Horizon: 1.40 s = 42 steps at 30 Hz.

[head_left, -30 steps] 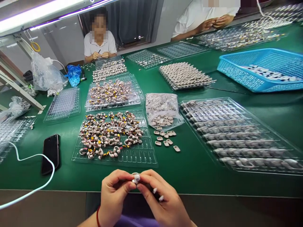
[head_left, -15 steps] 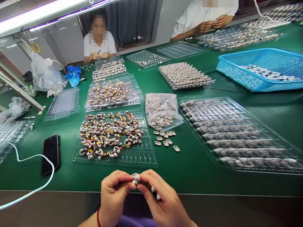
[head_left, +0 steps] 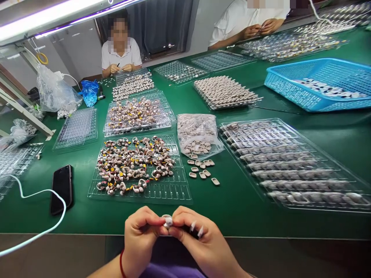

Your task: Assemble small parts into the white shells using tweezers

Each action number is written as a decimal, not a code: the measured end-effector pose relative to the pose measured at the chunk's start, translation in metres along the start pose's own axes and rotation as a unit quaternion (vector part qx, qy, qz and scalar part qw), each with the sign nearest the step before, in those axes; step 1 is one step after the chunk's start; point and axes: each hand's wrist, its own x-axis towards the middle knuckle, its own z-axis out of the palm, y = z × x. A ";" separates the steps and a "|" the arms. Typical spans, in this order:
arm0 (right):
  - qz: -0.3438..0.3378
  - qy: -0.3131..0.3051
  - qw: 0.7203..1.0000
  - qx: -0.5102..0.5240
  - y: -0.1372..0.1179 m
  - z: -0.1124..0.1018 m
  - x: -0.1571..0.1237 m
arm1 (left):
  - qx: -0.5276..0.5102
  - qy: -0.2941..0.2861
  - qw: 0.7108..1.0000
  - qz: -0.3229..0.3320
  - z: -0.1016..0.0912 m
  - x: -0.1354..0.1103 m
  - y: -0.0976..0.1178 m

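Near the table's front edge, my left hand (head_left: 143,229) pinches a small pale earphone piece (head_left: 167,221) between thumb and forefinger. The thumb and forefinger of my right hand (head_left: 199,235) are closed on the same piece from the other side. Tucked in the curled fingers of my right hand is a dark thing with two whitish tips (head_left: 200,231), its kind unclear. Fingertips hide much of the earphone piece. Beyond the hands lies a clear tray of earphone assemblies (head_left: 136,164) with yellow bits, and to its right several loose oval shells (head_left: 215,181).
Right of the shells is a tray filled with rows of earphones (head_left: 292,170). A bag of shells (head_left: 197,127), a blue basket (head_left: 307,104) and more trays stand farther back. At left lie a phone (head_left: 61,189) and a white cable (head_left: 43,235). Two people sit across the table.
My right hand has turned slightly, so the two whitish tips in its fingers now point higher. Both hands still pinch the earphone piece in nearly the same place.
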 end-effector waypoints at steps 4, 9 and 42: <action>0.050 -0.021 0.997 0.061 0.002 -0.002 0.001 | -0.006 -0.030 0.999 0.010 0.000 0.000 0.000; 0.168 -0.082 0.959 0.213 0.007 0.000 0.002 | -0.033 -0.051 0.998 0.020 0.001 0.001 -0.005; -0.206 0.030 0.964 -0.167 0.004 -0.004 -0.006 | 0.194 -0.114 0.974 0.010 -0.002 -0.001 0.012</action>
